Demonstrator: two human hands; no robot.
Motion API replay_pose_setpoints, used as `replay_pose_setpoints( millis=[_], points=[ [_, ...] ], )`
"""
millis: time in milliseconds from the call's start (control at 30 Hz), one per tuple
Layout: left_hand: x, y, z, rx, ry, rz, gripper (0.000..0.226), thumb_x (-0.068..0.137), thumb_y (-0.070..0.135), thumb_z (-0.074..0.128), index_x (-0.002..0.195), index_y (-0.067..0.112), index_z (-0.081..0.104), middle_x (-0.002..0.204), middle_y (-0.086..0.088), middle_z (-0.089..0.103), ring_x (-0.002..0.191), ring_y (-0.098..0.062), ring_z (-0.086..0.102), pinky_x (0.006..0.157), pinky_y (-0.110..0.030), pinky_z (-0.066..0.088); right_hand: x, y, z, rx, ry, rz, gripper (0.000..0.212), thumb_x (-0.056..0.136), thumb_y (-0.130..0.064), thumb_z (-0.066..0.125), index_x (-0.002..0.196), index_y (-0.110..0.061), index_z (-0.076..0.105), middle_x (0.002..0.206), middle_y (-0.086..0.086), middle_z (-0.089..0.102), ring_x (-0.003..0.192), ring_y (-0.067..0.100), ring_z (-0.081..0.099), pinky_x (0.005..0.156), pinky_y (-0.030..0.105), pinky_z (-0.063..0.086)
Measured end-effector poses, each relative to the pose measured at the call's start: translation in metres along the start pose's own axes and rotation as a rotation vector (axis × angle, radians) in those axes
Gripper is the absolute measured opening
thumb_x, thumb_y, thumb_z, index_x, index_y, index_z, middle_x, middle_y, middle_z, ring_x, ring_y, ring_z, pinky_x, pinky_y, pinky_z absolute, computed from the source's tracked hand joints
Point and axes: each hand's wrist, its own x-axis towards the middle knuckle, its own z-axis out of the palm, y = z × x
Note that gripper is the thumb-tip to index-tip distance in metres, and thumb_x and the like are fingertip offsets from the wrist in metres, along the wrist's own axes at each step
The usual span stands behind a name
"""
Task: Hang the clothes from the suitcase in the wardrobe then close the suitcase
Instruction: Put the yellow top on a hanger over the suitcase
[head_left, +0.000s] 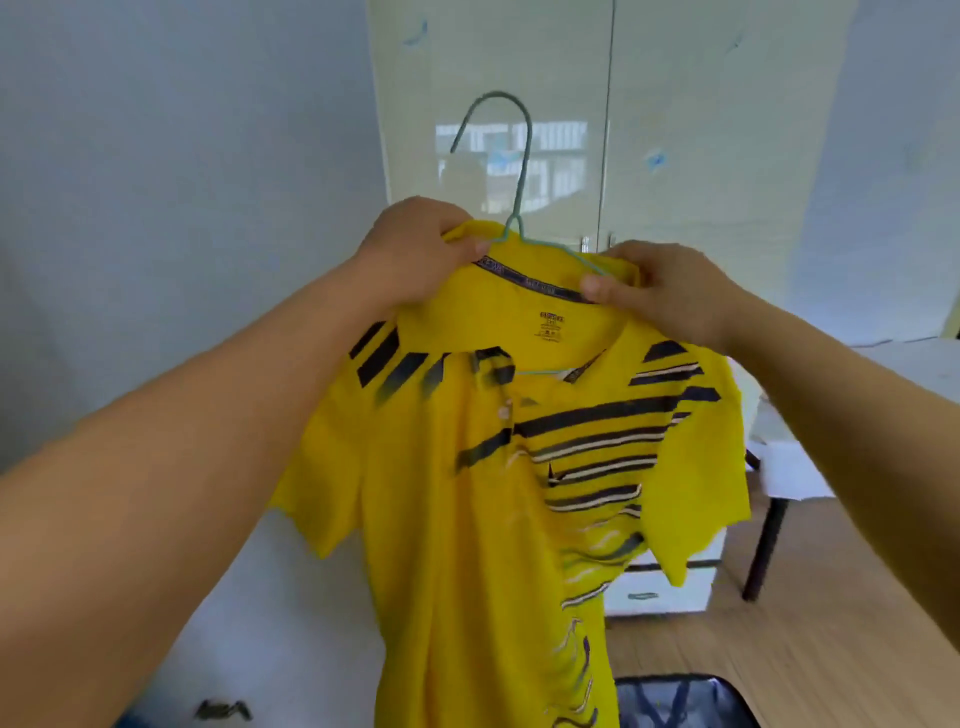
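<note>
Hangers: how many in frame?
1. The green wire hanger sits inside the collar of the yellow polo shirt, held up by left hand and right hand. Others may be behind the wardrobe doors.

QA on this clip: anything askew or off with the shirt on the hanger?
Yes. The hanger sits crooked in the yellow polo shirt: its hook leans left and the collar is bunched where the left hand and right hand pinch it. No damage visible.

Bright, even daylight; soft blur, wide-angle edge distortion.
</note>
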Motion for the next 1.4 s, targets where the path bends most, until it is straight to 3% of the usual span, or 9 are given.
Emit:
replay_pose_setpoints(
  millis=[67,233,400,567,700,1033,1200,1300,1400],
  points=[
    [-0.008,0.0,-0.01,-0.019,0.029,-0.007,0.037,0.094,0.032,0.056,0.092,-0.004,0.064,0.089,-0.023,0.06,0.079,-0.023,0.051,0.069,-0.031,0.036,0.0,-0.008,0.006,0.013,-0.078,-0.046,0.044,0.091,-0.048,0.052,0.088,-0.006,0.065,0.078,0.014,0.06,0.072,0.022,0.055,0.06,0.026,0.038],
    [-0.025,0.002,-0.047,-0.009,0.071,0.003,0.028,0.092,0.04,0.055,0.094,0.014,0.065,0.081,0.001,0.06,0.071,-0.005,0.052,0.062,-0.021,0.039,0.016,-0.027,-0.003,0.194,0.199,-0.089,0.03,0.092,-0.038,0.056,0.077,-0.012,0.06,0.066,0.002,0.053,0.061,0.011,0.047,0.052,0.011,0.034],
    [-0.042,-0.008,-0.07,0.143,-0.043,-0.101,0.03,0.093,0.038,0.054,0.104,0.013,0.066,0.092,-0.001,0.066,0.082,-0.013,0.061,0.074,-0.03,0.049,0.035,-0.033,0.001,0.171,0.191,-0.146,0.036,0.092,-0.038,0.058,0.084,-0.003,0.062,0.081,0.016,0.059,0.08,0.029,0.054,0.07,0.036,0.041],
    [-0.048,0.003,-0.076,-0.027,-0.087,-0.25,0.023,0.09,0.042,0.056,0.105,0.025,0.061,0.097,0.005,0.067,0.086,-0.013,0.065,0.075,-0.029,0.052,0.047,-0.045,0.005,0.164,0.312,-0.206,0.032,0.093,-0.038,0.055,0.095,-0.007,0.061,0.088,0.007,0.05,0.082,0.02,0.045,0.07,0.026,0.027],
    [-0.05,0.007,-0.086,0.251,-0.092,-0.279,0.028,0.096,0.034,0.051,0.097,0.01,0.065,0.089,-0.004,0.067,0.083,-0.022,0.063,0.077,-0.034,0.049,0.052,-0.044,0.005,0.158,0.256,-0.229,0.033,0.093,-0.04,0.055,0.099,-0.008,0.062,0.088,0.007,0.053,0.085,0.025,0.05,0.071,0.027,0.029],
    [-0.088,0.0,-0.109,0.17,0.299,-0.285,0.043,0.096,0.038,0.051,0.057,0.021,0.042,0.053,0.007,0.037,0.046,-0.002,0.034,0.048,-0.017,0.026,0.064,-0.053,-0.005,0.301,0.344,-0.277,0.033,0.094,-0.039,0.054,0.095,-0.006,0.057,0.085,0.014,0.054,0.084,0.031,0.05,0.076,0.04,0.037],
    [-0.113,-0.002,-0.136,0.25,0.071,-0.418,0.005,0.089,0.017,0.065,0.087,0.012,0.065,0.081,-0.007,0.066,0.072,-0.012,0.057,0.068,-0.024,0.046,0.08,-0.062,-0.002,0.394,0.262,-0.27,0.032,0.093,-0.038,0.056,0.097,-0.007,0.059,0.088,0.013,0.054,0.091,0.035,0.052,0.084,0.047,0.04],
    [-0.131,-0.007,-0.155,0.322,0.019,-0.566,0.014,0.086,0.011,0.067,0.1,0.01,0.069,0.096,-0.006,0.072,0.088,-0.02,0.069,0.082,-0.034,0.056,0.089,-0.063,0.003,0.427,0.265,-0.285,0.031,0.093,-0.038,0.056,0.095,-0.008,0.059,0.087,0.014,0.055,0.09,0.035,0.052,0.079,0.043,0.038],
    [-0.14,-0.015,-0.175,0.659,0.037,-0.687,0.01,0.087,0.016,0.066,0.095,0.013,0.071,0.092,-0.003,0.07,0.087,-0.021,0.064,0.076,-0.032,0.052,0.089,-0.076,0.006,0.436,0.213,-0.316,0.025,0.093,-0.038,0.055,0.092,-0.013,0.057,0.086,0.013,0.055,0.085,0.03,0.049,0.073,0.035,0.033]
  ],
)
